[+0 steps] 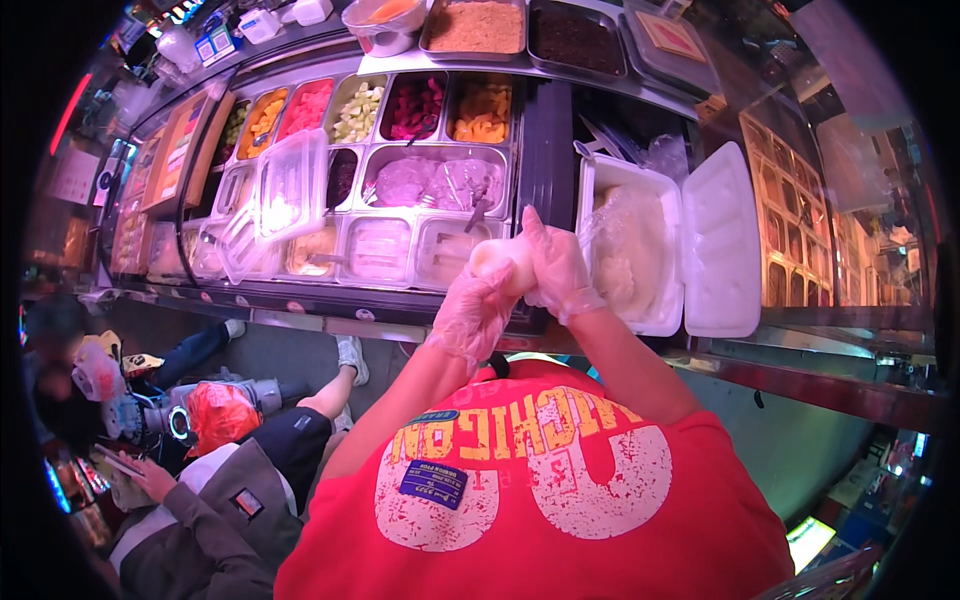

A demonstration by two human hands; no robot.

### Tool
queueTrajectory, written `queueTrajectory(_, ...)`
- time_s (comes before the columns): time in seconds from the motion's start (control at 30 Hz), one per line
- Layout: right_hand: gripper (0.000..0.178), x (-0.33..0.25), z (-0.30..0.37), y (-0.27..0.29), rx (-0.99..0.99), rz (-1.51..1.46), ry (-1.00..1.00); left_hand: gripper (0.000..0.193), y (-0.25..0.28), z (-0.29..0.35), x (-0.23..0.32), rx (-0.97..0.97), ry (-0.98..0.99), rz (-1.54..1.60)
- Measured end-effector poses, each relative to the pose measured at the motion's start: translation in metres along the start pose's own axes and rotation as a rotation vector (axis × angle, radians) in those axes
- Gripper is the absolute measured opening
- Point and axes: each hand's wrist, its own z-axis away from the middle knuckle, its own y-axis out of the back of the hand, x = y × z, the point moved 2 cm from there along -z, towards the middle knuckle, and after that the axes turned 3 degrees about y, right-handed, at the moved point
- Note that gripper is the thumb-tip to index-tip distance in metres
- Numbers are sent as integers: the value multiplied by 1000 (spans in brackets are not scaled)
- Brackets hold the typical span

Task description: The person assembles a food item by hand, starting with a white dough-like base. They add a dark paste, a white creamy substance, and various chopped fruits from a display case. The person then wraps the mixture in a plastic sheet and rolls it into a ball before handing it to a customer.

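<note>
Both of my hands wear thin clear plastic gloves and meet above the counter's front edge. Between them is a smooth, white, rounded dough-like piece [490, 258]. My left hand [476, 305] cups it from the left and below, fingers curled around it. From the right, my right hand [556, 264] closes on the same piece, one finger or thumb pointing up. Its underside is hidden by the gloves. Just right of my hands stands a white foam box [655, 326] holding a pale soft mass [622, 245] partly under clear plastic film. The box's lid [722, 245] hangs open to the right.
Steel trays of cut fruit, such as yellow-orange cubes [482, 110] and green-white cubes [355, 108], fill the counter left of my hands. A clear plastic lid [290, 185] leans over several. Behind are crumb trays [475, 27]. A seated person [215, 500] is at the lower left.
</note>
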Motion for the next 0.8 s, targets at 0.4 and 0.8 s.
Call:
queueTrajectory(0.4, 86, -120, 21, 250, 647, 1730, 146, 56, 26, 19, 29, 88, -136, -50)
queueTrajectory(0.8, 42, -37, 16, 54, 150, 1912, 853, 65, 54, 46, 58, 95, -120, 8)
